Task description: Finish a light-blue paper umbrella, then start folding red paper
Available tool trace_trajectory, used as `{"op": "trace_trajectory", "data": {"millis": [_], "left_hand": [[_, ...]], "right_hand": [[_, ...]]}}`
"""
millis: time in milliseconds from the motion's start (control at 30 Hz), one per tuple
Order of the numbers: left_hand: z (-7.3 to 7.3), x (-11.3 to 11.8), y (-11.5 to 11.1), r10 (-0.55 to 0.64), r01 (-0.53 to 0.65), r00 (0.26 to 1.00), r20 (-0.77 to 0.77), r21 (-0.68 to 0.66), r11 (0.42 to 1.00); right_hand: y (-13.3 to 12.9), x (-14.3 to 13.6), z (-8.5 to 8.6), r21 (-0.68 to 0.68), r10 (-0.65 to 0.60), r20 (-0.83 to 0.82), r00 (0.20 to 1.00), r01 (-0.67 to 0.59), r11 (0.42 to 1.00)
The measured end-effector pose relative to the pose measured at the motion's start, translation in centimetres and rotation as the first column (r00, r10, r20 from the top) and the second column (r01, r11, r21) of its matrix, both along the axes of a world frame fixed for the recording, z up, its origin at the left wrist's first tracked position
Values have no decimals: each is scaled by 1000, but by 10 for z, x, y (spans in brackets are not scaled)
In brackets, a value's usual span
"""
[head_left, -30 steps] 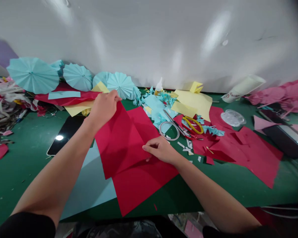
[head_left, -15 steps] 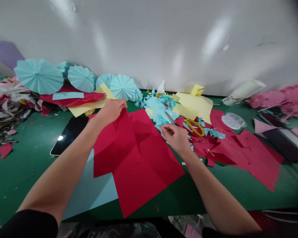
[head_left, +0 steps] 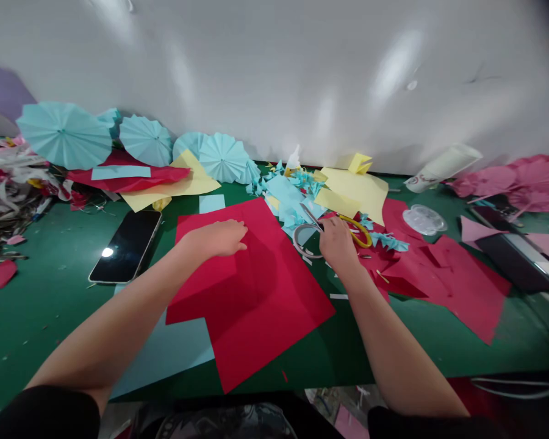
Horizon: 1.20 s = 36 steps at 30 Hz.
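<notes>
top red sheet [head_left: 215, 283]: lowered flat over another sheet [head_left: 274, 329] | left hand [head_left: 222, 238]: fingers extended on it; pinching nothing | right hand [head_left: 337, 242]: moved to scissors [head_left: 312, 217]; fingers curled, hold unclear | top sheet settled; scissors reached

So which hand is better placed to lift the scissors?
Probably your right hand: its curled fingers are at the scissors. Your left hand is farther away, over the red paper.
</notes>
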<state>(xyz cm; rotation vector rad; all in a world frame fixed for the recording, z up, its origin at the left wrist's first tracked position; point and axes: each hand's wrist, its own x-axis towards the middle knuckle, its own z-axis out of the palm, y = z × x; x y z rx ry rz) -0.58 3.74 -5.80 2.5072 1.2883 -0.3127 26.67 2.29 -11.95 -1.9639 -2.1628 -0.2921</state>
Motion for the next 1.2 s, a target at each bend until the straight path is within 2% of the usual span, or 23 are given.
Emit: {"op": "trace_trajectory", "data": {"millis": [100,167,267,300,367,433,500,567,600,667,767,867,933,1067,1200], "left_hand": [[1,6,-7,44,-55,996,-72,-155,986],[0,11,-12,93,-113,990,-103,-205,972],[-11,18,-23,169,-189,979,-116,-191,963],[-17,20,-27,205,-214,975,-82,-130,968],[-30,22,-35,254,-254,967,0,8,967],[-42,21,-39,243,-250,968,69,125,960],[-51,18,-38,206,-223,973,108,184,957],[-56,15,-34,182,-209,974,133,229,951],[-57,14,-30,176,-209,973,146,251,945],[-59,13,-22,168,-214,970,176,287,934],[-58,14,-12,191,-265,952,239,328,907],[-54,10,-10,193,-292,942,276,381,878],[-49,4,-14,139,-242,951,275,386,890],[-48,-9,-28,-32,-49,961,275,284,958],[-57,-10,-35,-46,-25,963,264,262,965]], "right_hand": [[1,0,-2,48,12,-27,1000,-11,999],[1,-1,1,86,-2,-101,995,11,996],[0,-4,10,145,-36,-303,952,84,986],[-1,-6,13,142,-42,-399,916,106,984],[-3,-11,19,63,-50,-623,780,113,992],[-7,-19,22,-72,-87,-829,553,49,996],[-11,-29,22,-165,-138,-938,318,-59,985],[-16,-40,20,-183,-153,-972,178,-166,969],[-18,-45,19,-179,-150,-977,154,-201,963],[-23,-53,18,-193,-152,-970,187,-223,955],[-30,-60,17,-246,-167,-930,327,-217,945],[-34,-64,16,-220,-102,-882,460,-209,953],[-38,-66,15,-165,-19,-841,540,-223,961],[-48,-74,14,-102,142,-735,663,-315,943],[-57,-82,13,-39,257,-661,705,-375,926]]}}
